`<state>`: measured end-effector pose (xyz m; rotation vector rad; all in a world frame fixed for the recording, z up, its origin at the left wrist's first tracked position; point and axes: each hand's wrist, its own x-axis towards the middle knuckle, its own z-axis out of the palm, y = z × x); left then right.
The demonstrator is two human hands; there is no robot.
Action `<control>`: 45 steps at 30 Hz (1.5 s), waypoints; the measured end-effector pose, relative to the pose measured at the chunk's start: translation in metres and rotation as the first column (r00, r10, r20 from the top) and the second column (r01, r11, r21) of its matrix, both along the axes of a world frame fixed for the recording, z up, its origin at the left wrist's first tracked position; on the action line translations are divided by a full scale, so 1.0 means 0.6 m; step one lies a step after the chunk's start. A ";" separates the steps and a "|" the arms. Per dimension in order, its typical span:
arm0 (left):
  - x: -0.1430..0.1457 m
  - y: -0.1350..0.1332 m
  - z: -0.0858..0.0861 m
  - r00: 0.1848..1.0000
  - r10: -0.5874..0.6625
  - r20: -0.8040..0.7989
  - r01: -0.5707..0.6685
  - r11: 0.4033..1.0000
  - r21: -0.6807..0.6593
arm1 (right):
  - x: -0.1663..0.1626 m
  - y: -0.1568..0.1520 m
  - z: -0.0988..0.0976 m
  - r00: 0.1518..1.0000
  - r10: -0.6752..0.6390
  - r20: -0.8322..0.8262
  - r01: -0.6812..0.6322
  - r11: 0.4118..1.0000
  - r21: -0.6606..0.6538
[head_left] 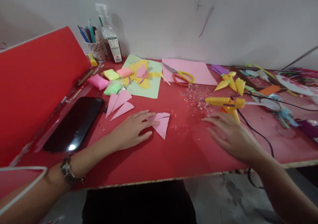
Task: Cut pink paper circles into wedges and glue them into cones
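Observation:
My left hand (132, 129) lies flat on the red table (184, 151), fingers stretched out, fingertips pressing on a folded pink paper cone (162, 124). My right hand (230, 136) hovers open and slightly blurred just below a yellow hot glue gun (225, 103), which rests on the table with its cord trailing off the front edge. It holds nothing. Three more pink paper cones (119, 104) lie to the left of my left hand.
A black phone (74, 123) lies at the left beside a tilted red board (37, 88). Farther back are scissors (181, 76) on pink paper (198, 71), yellow cones (232, 83), clay packets (111, 80), a pen cup (95, 46), and a bottle (110, 35).

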<state>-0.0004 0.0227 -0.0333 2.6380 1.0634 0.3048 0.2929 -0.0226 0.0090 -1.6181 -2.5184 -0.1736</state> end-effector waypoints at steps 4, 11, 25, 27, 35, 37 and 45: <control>0.021 0.015 -0.005 0.974 0.153 0.165 -0.159 0.987 0.022 | -0.054 0.039 -0.029 0.968 0.076 -0.240 -0.122 0.975 -0.184; 0.030 0.023 -0.009 0.910 0.348 0.225 -0.311 0.932 -0.184 | -0.116 0.097 -0.021 0.859 0.032 -0.511 -0.120 0.983 -0.141; 0.030 0.006 0.017 0.543 0.616 0.571 0.024 0.668 -0.744 | -0.141 0.115 -0.055 0.194 -0.554 -0.809 -0.348 0.733 -0.585; 0.029 0.007 0.021 0.525 0.644 0.556 0.024 0.641 -0.767 | -0.148 0.108 -0.052 0.201 -0.588 -0.784 -0.436 0.662 -0.609; 0.031 0.004 0.024 0.544 0.675 0.499 -0.092 0.639 -0.764 | -0.152 0.091 -0.047 0.247 -0.612 -0.751 -0.639 0.480 -0.601; 0.032 0.002 0.025 0.537 0.683 0.495 -0.090 0.631 -0.771 | -0.152 0.090 -0.046 0.240 -0.592 -0.770 -0.653 0.488 -0.579; 0.033 -0.006 0.022 0.560 0.680 0.474 0.032 0.554 -0.832 | -0.155 0.087 -0.038 0.435 -0.421 -0.796 -0.620 0.501 -0.604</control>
